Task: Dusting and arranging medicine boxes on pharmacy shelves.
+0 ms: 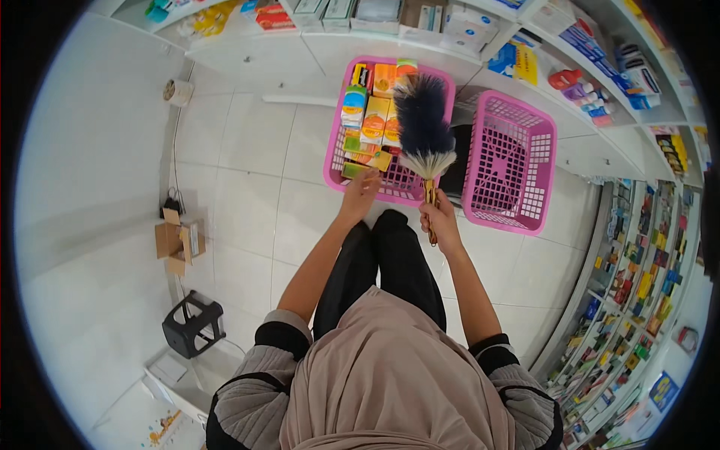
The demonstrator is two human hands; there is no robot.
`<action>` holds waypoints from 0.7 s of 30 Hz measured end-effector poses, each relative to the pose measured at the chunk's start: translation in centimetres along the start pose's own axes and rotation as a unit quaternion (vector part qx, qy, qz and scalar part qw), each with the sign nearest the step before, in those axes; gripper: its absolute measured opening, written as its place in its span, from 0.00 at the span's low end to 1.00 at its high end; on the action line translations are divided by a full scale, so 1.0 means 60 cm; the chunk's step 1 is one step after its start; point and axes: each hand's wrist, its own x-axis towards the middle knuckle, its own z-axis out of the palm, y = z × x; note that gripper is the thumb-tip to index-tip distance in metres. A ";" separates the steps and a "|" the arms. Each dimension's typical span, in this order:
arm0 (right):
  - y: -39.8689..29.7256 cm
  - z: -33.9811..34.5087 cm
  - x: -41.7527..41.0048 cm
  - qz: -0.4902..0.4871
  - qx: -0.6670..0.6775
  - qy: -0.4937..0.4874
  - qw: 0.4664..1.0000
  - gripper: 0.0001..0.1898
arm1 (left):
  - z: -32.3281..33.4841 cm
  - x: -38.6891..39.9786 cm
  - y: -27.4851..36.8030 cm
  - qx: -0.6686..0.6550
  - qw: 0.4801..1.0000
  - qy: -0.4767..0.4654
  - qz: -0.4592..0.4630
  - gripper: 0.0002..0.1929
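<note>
My right hand [440, 220] grips the wooden handle of a feather duster [426, 121], whose dark blue feathers with a pale base lie over the right part of a pink plastic basket [333, 152]. Several product boxes, orange [375, 121], blue and white [354, 107], and green and yellow [360, 145], sit in that basket. At its near left corner is my left hand [363, 194], fingers beside a small green box [354, 170]; whether they touch it, I cannot tell. A second pink basket [509, 222], with no boxes visible inside, stands to the right.
White shelves [388, 42] with packaged goods curve along the far side and right. Stocked display shelving [630, 270] stands at the lower right. On the left are an open cardboard box [181, 242], a black plastic stool [193, 325] and a white bin [178, 93] on the tiled floor.
</note>
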 end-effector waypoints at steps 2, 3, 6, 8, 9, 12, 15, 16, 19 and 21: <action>0.013 0.003 0.010 0.010 0.001 -0.001 1.000 0.07 | -0.029 0.013 -0.049 0.104 0.994 0.009 0.045 0.18; 0.023 0.003 0.015 0.018 0.000 -0.002 1.000 0.07 | -0.039 0.024 -0.075 0.205 0.974 0.011 0.096 0.19; 0.051 -0.008 0.035 0.034 -0.006 0.009 0.999 0.07 | -0.047 0.076 -0.126 0.296 0.950 -0.010 0.098 0.15; 0.072 -0.008 0.038 0.035 0.017 0.017 0.999 0.09 | -0.056 0.107 -0.166 0.366 0.924 -0.021 0.105 0.14; 0.082 -0.003 0.041 0.043 0.015 0.015 0.999 0.09 | -0.065 0.128 -0.190 0.431 0.898 -0.061 0.070 0.15; 0.096 -0.002 0.050 0.044 0.030 0.029 0.998 0.06 | -0.059 0.163 -0.226 0.495 0.863 -0.094 0.050 0.15; 0.109 -0.015 0.058 0.023 0.013 0.057 0.998 0.07 | -0.049 0.176 -0.240 0.533 0.838 -0.097 0.069 0.15; 0.114 -0.019 0.062 0.006 0.022 0.062 0.998 0.08 | -0.049 0.181 -0.241 0.567 0.814 -0.105 0.068 0.15; 0.118 -0.035 0.061 -0.015 0.034 0.082 0.996 0.07 | -0.027 0.189 -0.228 0.583 0.800 -0.132 0.049 0.20; 0.116 -0.035 0.054 -0.024 0.052 0.088 0.994 0.07 | -0.031 0.190 -0.224 0.573 0.807 -0.144 0.028 0.26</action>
